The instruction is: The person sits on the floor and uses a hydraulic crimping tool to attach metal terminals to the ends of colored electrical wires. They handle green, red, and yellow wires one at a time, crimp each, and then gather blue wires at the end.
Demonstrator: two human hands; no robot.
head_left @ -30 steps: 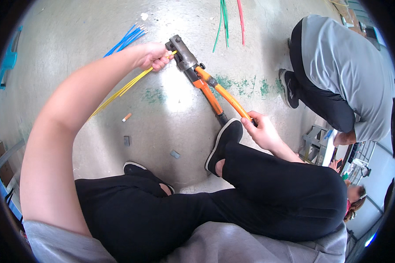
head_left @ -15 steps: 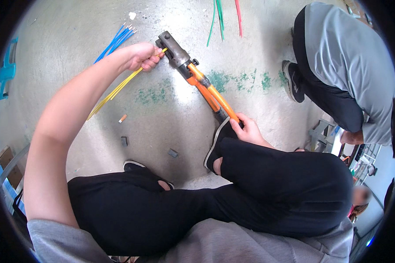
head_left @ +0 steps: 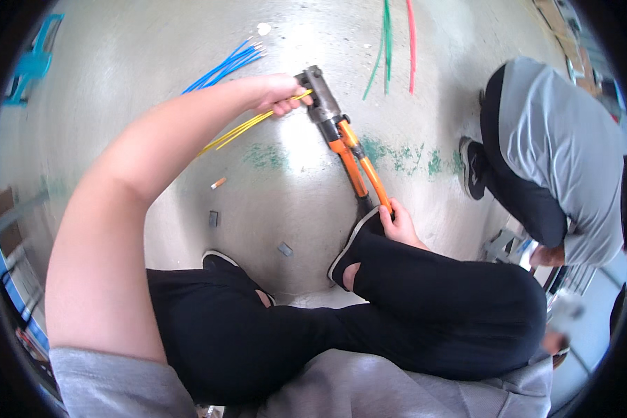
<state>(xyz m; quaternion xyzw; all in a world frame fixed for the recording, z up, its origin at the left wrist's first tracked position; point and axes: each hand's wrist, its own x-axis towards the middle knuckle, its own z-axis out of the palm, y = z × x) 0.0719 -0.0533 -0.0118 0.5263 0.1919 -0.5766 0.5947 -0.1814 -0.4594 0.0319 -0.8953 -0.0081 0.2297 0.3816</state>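
the left hand (head_left: 282, 94) has its fingers curled tight around a bundle of yellow wires (head_left: 247, 127), pinching them right at the tips and feeding those tips into the metal head (head_left: 317, 90) of a long crimping tool (head_left: 341, 143). the right hand (head_left: 397, 224) is closed around the ends of the tool's orange handles (head_left: 361, 167), down by the person's right shoe (head_left: 352, 244). the two handles lie almost side by side, so the tool looks squeezed nearly shut.

the tool lies along the concrete floor (head_left: 153, 63), head away from the person and handles pointing back toward the crossed legs in black trousers. the yellow wires trail from the head back under the left forearm.

as a judgement, the crimp on this yellow bundle is in hand: the wire ends sit at the head and the handles are drawn together, but the wires have not come out, so the press looks unfinished. whether a fitting sits on the ends cannot be told.

farther out, a bundle of blue wires (head_left: 223, 66) lies on the floor just beyond the left arm, untouched. green wires (head_left: 380, 56) and a red wire (head_left: 411, 45) lie farther ahead. a few small bits (head_left: 218, 183) are scattered near the left shoe. another person in a grey top (head_left: 564, 153) crouches to the right, well apart.
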